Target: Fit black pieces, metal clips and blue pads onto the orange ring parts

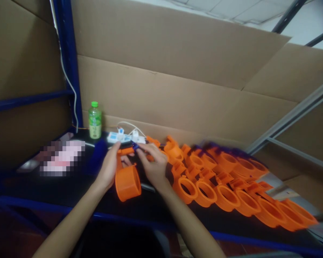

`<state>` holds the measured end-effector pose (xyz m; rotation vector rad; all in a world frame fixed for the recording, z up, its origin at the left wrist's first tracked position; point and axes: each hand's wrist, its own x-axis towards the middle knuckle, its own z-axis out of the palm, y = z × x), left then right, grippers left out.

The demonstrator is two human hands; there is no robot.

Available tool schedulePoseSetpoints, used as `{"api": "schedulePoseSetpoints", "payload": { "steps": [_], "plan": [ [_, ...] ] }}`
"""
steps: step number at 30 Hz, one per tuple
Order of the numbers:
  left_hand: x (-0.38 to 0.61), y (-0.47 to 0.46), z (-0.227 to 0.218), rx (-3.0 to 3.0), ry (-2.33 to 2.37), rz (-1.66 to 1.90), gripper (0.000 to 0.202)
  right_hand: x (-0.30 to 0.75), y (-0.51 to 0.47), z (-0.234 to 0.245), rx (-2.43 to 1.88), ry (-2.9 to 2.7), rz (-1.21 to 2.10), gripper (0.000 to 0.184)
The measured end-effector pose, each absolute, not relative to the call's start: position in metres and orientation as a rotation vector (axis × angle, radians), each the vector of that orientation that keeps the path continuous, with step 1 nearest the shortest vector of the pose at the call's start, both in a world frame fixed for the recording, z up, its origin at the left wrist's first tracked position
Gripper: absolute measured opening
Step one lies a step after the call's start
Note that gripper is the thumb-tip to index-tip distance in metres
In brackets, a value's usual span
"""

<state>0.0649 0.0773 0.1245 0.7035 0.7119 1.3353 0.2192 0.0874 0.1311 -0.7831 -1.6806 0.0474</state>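
Observation:
My left hand grips an orange plastic ring-shaped clamp part, its round body hanging below my palm. My right hand is beside it, fingers pinched on a small dark blue piece at the top arm of the same orange part. Both hands meet above the black tabletop. To the right lie several identical orange ring parts in rows, blurred by motion.
A green-capped drink bottle stands at the back by a white power strip with white cables. A pixelated pink-white object lies at the left. Cardboard walls and a blue shelf frame enclose the table.

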Motion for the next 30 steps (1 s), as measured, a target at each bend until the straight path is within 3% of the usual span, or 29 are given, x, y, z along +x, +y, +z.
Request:
{"api": "schedulePoseSetpoints", "payload": {
  "steps": [9, 16, 30],
  "plan": [
    [0.061, 0.083, 0.124, 0.624, 0.588, 1.259, 0.040, 0.221, 0.087, 0.120, -0.670, -1.799, -0.060, 0.026],
    [0.068, 0.073, 0.128, 0.566, 0.559, 1.258, 0.042, 0.218, 0.087, 0.114, -0.639, -1.834, -0.196, 0.041],
    [0.071, 0.071, 0.130, 0.477, 0.509, 1.323, 0.031, 0.214, 0.081, 0.106, -0.623, -1.773, 0.051, 0.050]
  ]
}}
